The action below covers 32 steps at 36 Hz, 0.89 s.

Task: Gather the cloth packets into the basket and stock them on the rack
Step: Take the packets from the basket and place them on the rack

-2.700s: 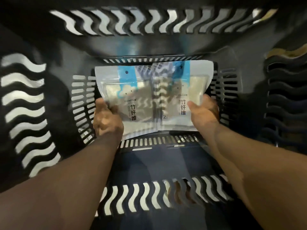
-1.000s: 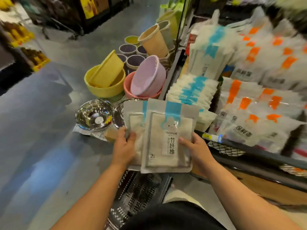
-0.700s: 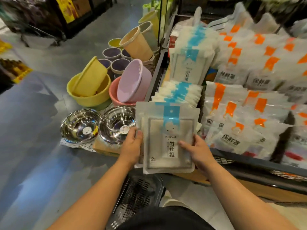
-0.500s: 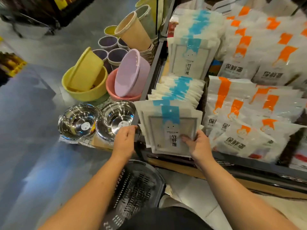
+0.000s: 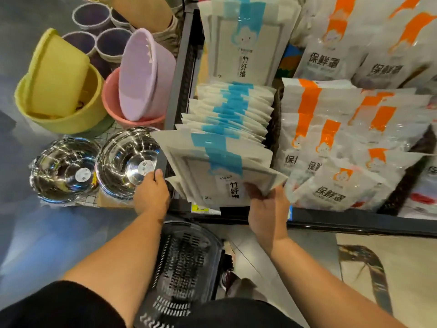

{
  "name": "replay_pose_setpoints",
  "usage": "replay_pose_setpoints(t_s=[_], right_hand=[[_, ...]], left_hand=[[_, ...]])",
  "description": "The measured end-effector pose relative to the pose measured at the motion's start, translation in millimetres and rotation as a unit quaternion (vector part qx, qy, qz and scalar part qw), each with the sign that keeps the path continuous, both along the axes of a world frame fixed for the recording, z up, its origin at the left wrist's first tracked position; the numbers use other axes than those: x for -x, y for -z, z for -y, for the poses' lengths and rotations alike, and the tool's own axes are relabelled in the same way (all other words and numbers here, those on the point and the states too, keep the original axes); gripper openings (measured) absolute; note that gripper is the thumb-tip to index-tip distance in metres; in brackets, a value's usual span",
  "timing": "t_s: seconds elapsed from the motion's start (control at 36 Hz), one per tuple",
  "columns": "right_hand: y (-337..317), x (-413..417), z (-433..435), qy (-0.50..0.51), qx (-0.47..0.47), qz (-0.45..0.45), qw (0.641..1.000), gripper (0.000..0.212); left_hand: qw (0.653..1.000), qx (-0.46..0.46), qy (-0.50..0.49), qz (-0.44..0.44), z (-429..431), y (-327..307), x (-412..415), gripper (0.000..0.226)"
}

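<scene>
**Hand status**
- The right hand (image 5: 267, 209) has its fingers curled under the lower right corner of the cloth packets (image 5: 222, 171) and grips the stack from below.
- The left hand (image 5: 151, 192) is at the stack's left edge, with the thumb raised beside the rack's dark corner post. Its fingers are hidden, so it cannot be determined whether it grips the stack.

**Task item location**
- The cloth packets (white, each with a blue band and a printed label) form a fanned, tilted stack.
- The stack is at the front of the left compartment of the rack (image 5: 354, 223).
- Directly behind it, a row of matching packets (image 5: 234, 110) stands on edge in the same compartment.
- To the right, orange-banded packets (image 5: 331, 129) fill the neighbouring section.

**Surroundings**
- The basket (image 5: 184, 263) is black with slotted walls. It sits on the floor below the hands, between the forearms.
- Two steel bowls (image 5: 125, 159) sit side by side to the left of the rack.
- Behind the bowls are nested yellow basins (image 5: 61, 91).
- Next to those, a lilac basin (image 5: 144, 74) is tilted inside a pink basin (image 5: 111, 95).
</scene>
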State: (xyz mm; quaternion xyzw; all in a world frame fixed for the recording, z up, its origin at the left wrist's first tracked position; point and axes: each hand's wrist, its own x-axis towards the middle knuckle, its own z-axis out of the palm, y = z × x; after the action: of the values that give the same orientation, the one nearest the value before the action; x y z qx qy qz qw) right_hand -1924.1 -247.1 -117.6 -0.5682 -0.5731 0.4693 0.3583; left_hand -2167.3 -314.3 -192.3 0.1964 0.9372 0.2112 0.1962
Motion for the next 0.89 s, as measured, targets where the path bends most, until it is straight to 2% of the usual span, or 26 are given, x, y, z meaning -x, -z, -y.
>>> replay_pose_setpoints(t_s=[0.08,0.14,0.19,0.31,0.39,0.44,0.5,0.53,0.61,0.69,0.78,0.83,0.89], right_hand=[[18.6,-10.2,9.7,-0.053,0.048,0.09,0.993,0.023],[24.8,-15.9,11.3,-0.008,0.025,0.12,0.992,0.028],[22.7,-18.4,11.5,0.072,-0.021,0.078,0.994,0.029],[3.0,-2.8,4.0,0.105,-0.064,0.079,0.989,0.009],[-4.5,15.4,-10.8,0.145,-0.105,0.094,0.979,0.032],[-5.5,26.1,-10.8,0.115,-0.122,0.122,0.978,0.046],[0.0,29.0,-1.2,0.083,-0.065,0.155,0.982,0.064],[7.1,27.6,4.4,0.073,-0.047,0.163,0.983,0.065],[25.4,20.2,15.2,0.049,-0.131,0.174,0.975,0.044],[33.0,21.4,13.4,0.08,-0.176,0.17,0.966,0.058],[38.9,26.7,8.9,0.099,-0.289,0.206,0.93,0.061],[44.6,29.7,4.9,0.069,-0.378,0.256,0.887,0.044],[48.0,35.6,5.9,-0.011,-0.421,0.306,0.853,0.025]], left_hand=[[1.0,0.002,0.001,-0.008,-0.3,1.4,0.6,0.047],[1.0,-0.004,0.001,-0.013,0.7,3.2,2.1,0.049],[1.0,-0.017,0.004,-0.009,0.5,4.4,2.3,0.051],[1.0,-0.026,0.008,0.002,2.2,3.6,2.4,0.052],[1.0,-0.021,0.009,0.004,2.4,2.5,2.4,0.05],[1.0,-0.018,0.011,0.007,2.0,1.9,2.5,0.05],[1.0,-0.014,0.014,0.008,1.1,2.1,3.5,0.05],[1.0,-0.013,0.013,0.007,1.1,3.2,4.5,0.05],[1.0,-0.022,0.015,0.005,1.5,6.8,6.0,0.051],[1.0,-0.016,0.017,0.007,3.0,6.2,6.4,0.049],[1.0,-0.018,0.024,0.005,3.0,4.3,4.9,0.048],[0.999,-0.021,0.027,0.005,3.2,5.7,4.8,0.049],[0.999,-0.023,0.028,0.004,3.3,7.3,5.1,0.049]])
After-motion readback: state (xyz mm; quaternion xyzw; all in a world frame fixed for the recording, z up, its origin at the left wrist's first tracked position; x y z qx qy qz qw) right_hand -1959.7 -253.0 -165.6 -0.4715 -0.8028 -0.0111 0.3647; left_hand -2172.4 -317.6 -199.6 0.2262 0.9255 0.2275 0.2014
